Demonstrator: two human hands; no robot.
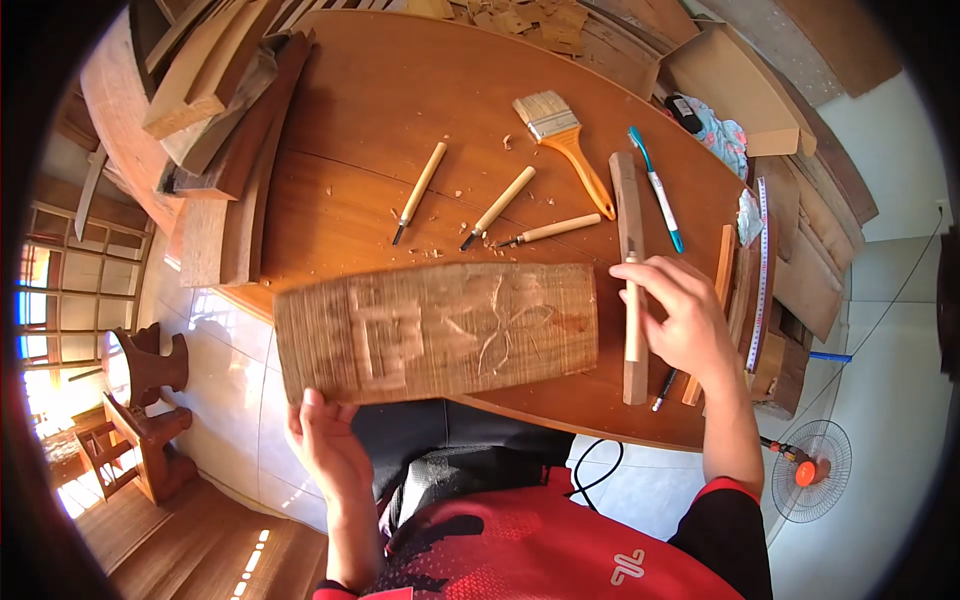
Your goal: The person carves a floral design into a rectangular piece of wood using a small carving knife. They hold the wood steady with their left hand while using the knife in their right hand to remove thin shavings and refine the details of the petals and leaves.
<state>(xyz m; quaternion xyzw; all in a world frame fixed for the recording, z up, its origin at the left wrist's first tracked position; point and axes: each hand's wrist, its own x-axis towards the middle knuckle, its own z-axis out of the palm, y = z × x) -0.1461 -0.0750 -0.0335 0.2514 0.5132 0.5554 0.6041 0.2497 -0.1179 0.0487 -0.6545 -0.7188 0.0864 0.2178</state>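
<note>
A carved wooden board (430,335) is tilted over the table's near edge, with a flower and a squarish figure cut into its face. My left hand (325,440) grips its lower left corner, thumb on top. Just past the board's right end, my right hand (685,315) pinches the pale wooden handle (632,335) of what looks like a carving chisel; its blade cannot be made out. This handle lies along a long dark wooden bar (628,200). Beyond the board lie three more carving chisels, one on the left (425,185), one in the middle (505,200) and one nearer the bar (560,229).
On the brown table (400,80) are a wide paintbrush (570,150), a toothbrush (640,150), a marker (665,210) and wood shavings. Stacked planks (230,190) stand at left. A ruler (760,280) and wood strips line the right edge. A fan (805,470) stands at lower right.
</note>
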